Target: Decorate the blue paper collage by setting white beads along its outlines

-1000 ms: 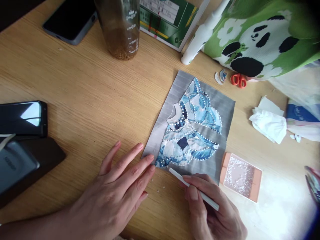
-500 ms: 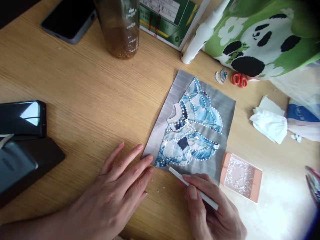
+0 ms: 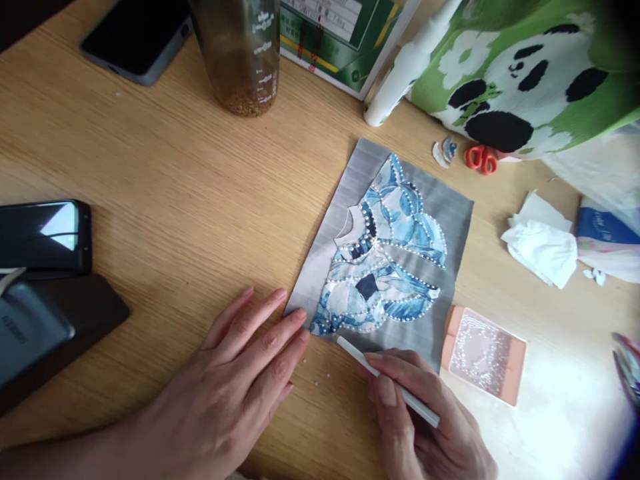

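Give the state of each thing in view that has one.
Gray sheet, spread out
Blue cutouts, laid on the sheet, beaded along edges
Left hand, open, fingers spread
White stick, held slanting
Right hand, closed around the stick
Bead box, partly filled, lid unclear
Red scissors, open or shut unclear, blades hidden
Bottle, upright, top out of frame
Upper phone, screen dark
Lower phone, screen catching glare
White tissue, crumpled

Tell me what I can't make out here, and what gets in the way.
All in the head view:
White stick: its tip is too small to tell whether it touches the gray sheet.
Right hand: some fingers are hidden by the hand itself.
Bottle: top cut off by the upper edge.
Orange-handled scissors: blades out of sight, apparently under the panda bag.
Loose specks: too small to identify.
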Demonstrator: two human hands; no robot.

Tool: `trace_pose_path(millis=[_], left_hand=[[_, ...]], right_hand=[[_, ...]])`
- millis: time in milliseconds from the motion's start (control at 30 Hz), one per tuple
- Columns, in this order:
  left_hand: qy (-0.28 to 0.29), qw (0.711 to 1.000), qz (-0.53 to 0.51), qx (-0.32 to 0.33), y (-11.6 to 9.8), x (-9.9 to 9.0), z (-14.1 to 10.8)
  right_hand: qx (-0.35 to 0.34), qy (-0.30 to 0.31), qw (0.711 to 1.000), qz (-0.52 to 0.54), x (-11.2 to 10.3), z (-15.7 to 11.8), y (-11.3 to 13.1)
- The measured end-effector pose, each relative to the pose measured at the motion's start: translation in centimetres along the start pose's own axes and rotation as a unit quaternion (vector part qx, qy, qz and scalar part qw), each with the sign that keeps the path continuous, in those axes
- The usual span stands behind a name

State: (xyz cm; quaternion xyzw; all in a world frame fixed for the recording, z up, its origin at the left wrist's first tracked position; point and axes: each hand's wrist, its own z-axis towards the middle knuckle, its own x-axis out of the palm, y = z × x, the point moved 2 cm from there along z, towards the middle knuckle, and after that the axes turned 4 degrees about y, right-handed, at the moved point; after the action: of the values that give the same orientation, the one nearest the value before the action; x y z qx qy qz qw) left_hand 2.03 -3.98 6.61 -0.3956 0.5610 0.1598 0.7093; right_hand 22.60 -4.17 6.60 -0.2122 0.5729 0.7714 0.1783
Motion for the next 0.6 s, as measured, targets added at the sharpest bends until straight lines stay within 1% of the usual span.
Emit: trace_pose_path(millis=[133,267,400,600], left_hand=[[-0.001,1.000,0.002,-0.004,0.1,0.0,0.0],[0.002,1.000,0.007,-0.009,0.2,0.0,0.0],[-0.002,1.000,-0.009,-0.017,0.3,-0.1,0.1],[-0.045,0.997,-0.057,-0.024,0.3,0.4,0.3]], right_hand=[[-0.002,0.001,1.000,0.009,-0.1,-0.1,-0.1],[0.009,-0.027,1.000,0.012,0.1,-0.3,0.1],[0.025,-0.053,0.998,0.014,0.2,-0.7,0.0],[-0.004,-0.059,0.997,0.051,-0.3,-1.8,-1.4]])
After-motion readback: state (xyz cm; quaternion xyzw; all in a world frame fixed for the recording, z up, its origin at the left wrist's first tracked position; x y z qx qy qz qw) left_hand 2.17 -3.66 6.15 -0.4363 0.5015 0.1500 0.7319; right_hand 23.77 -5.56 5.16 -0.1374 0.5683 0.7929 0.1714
